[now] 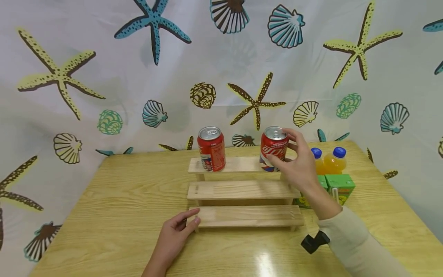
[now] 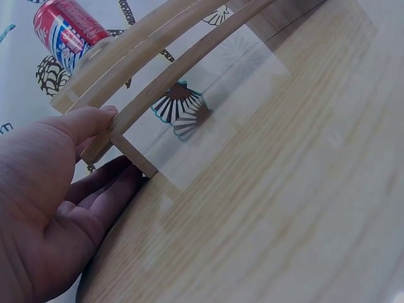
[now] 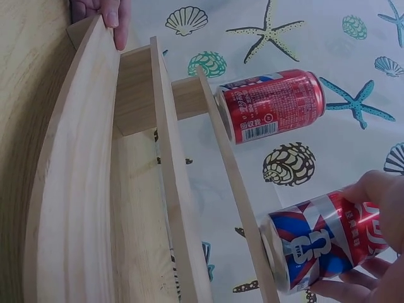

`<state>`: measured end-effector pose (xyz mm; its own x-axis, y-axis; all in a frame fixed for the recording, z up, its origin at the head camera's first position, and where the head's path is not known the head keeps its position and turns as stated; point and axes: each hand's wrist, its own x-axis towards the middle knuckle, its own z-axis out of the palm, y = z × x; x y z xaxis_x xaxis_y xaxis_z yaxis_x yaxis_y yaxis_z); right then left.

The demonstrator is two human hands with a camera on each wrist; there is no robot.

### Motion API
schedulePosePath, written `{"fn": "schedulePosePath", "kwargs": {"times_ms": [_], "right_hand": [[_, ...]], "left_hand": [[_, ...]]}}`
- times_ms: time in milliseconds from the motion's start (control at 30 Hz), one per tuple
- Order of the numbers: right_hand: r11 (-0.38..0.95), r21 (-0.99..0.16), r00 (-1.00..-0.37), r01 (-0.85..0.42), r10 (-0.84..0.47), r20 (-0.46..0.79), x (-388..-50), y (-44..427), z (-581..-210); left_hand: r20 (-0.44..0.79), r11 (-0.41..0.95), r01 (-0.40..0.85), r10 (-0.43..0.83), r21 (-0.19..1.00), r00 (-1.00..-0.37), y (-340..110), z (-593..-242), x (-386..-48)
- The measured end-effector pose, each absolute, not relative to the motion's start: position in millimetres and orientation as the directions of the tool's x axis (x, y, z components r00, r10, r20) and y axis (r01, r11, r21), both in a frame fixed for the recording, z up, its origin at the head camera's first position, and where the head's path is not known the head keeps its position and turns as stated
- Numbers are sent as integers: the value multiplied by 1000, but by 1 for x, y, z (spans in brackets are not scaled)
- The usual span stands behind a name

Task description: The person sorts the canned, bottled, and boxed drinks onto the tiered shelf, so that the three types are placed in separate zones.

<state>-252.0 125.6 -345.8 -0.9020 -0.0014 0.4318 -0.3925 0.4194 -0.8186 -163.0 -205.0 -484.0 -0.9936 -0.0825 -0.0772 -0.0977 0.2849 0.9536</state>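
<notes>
A three-step wooden rack (image 1: 243, 216) stands on the table. At its top step's right end my right hand (image 1: 300, 166) grips a red cola can (image 1: 271, 148), thumb in front and fingers round the far side. In the right wrist view the base of this can (image 3: 309, 246) appears at the top board. A second red cola can (image 1: 212, 152) stands upright at the top step's left end. My left hand (image 1: 174, 234) holds the left end of the lowest step; in the left wrist view its thumb lies on the board and the other fingers are by the support.
To the right of the rack stand orange drink bottles with blue caps (image 1: 335, 159). In front of them are green drink cartons (image 1: 340, 186), partly hidden by my right arm. A patterned cloth (image 1: 180, 115) hangs behind the wooden table (image 1: 138, 184).
</notes>
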Motion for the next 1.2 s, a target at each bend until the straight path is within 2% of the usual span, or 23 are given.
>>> {"fn": "schedulePosePath", "kwargs": {"times_ms": [467, 1200], "right_hand": [[281, -884, -921, -373, 4, 389, -247, 136, -355], [279, -900, -934, -334, 32, 356, -230, 146, -372]], "left_hand": [[-75, 287, -93, -74, 953, -994, -206, -485, -163], [-80, 283, -99, -79, 954, -994, -204, -485, -163]]}}
